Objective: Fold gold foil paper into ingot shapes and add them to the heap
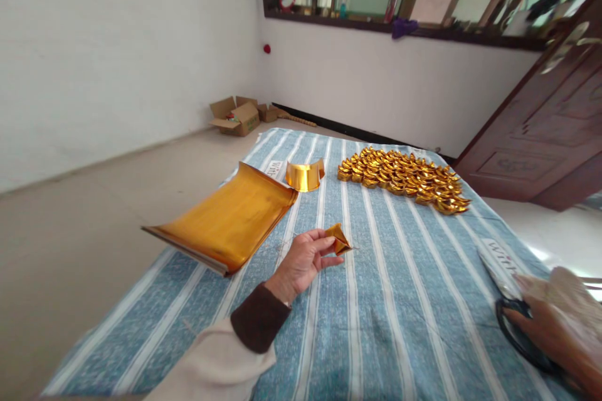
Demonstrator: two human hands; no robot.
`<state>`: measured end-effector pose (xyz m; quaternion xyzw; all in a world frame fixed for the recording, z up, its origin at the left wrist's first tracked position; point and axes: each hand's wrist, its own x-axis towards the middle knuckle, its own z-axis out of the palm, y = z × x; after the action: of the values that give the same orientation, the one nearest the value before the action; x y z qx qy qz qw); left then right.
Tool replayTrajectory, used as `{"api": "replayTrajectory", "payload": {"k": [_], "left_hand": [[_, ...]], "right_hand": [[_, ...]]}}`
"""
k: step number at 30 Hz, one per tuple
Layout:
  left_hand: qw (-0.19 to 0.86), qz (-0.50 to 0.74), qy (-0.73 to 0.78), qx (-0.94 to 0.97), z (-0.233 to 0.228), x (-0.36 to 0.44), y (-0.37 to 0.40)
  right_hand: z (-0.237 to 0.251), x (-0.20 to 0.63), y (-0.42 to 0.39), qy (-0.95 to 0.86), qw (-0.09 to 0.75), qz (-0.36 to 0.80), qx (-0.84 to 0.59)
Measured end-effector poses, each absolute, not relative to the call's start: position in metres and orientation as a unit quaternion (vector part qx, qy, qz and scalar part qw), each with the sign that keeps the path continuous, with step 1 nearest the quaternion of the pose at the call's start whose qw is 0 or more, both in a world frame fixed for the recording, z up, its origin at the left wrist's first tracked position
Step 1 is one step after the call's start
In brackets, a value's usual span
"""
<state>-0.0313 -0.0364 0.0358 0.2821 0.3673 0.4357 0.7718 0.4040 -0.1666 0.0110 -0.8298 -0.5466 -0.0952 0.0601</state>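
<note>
My left hand (303, 263) pinches a small folded piece of gold paper (338, 239) between thumb and fingers above the blue striped cloth (399, 301). At the frame's right edge my right hand (550, 329) grips the black handles of a pair of scissors (508, 301), whose blades lie on the cloth pointing away from me. A stack of gold paper sheets (230, 219) lies left of my left hand, its far end curled up. Beyond it stands a curled gold strip (305, 175). Several folded gold ingots (404, 178) are heaped at the cloth's far side.
The cloth is spread on a pale floor (94, 232). An open cardboard box (235, 116) sits in the far corner by the white wall. A dark wooden door (550, 131) stands at the right. A window ledge (399, 22) above carries bottles.
</note>
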Motion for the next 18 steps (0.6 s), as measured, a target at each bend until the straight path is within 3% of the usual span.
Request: {"api": "replayTrajectory", "payload": {"k": [1,3,5,8,11,15,18], "left_hand": [[0.772,0.438,0.364,0.282,0.036,-0.031,-0.036],[0.773,0.444,0.356,0.281,0.034,-0.031,-0.036],[0.775,0.449,0.346,0.28,0.032,-0.031,-0.036],[0.777,0.45,0.338,0.283,0.03,-0.031,-0.035],[0.776,0.447,0.339,0.289,0.028,-0.031,-0.034],[0.78,0.444,0.336,0.287,0.027,-0.031,-0.034],[0.789,0.442,0.323,0.278,0.027,-0.031,-0.033]], "right_hand": [[0.019,0.396,-0.165,-0.588,0.023,-0.082,-0.805],[0.031,0.369,-0.16,-0.566,0.03,-0.08,-0.82],[0.036,0.33,-0.152,-0.552,0.102,-0.048,-0.826],[0.035,0.259,-0.132,-0.663,0.269,0.124,-0.688],[0.033,0.196,-0.106,-0.706,0.374,0.217,-0.561],[0.033,0.152,-0.076,-0.692,0.444,0.271,-0.501],[0.031,0.142,-0.065,-0.705,0.445,0.3,-0.464]]}}
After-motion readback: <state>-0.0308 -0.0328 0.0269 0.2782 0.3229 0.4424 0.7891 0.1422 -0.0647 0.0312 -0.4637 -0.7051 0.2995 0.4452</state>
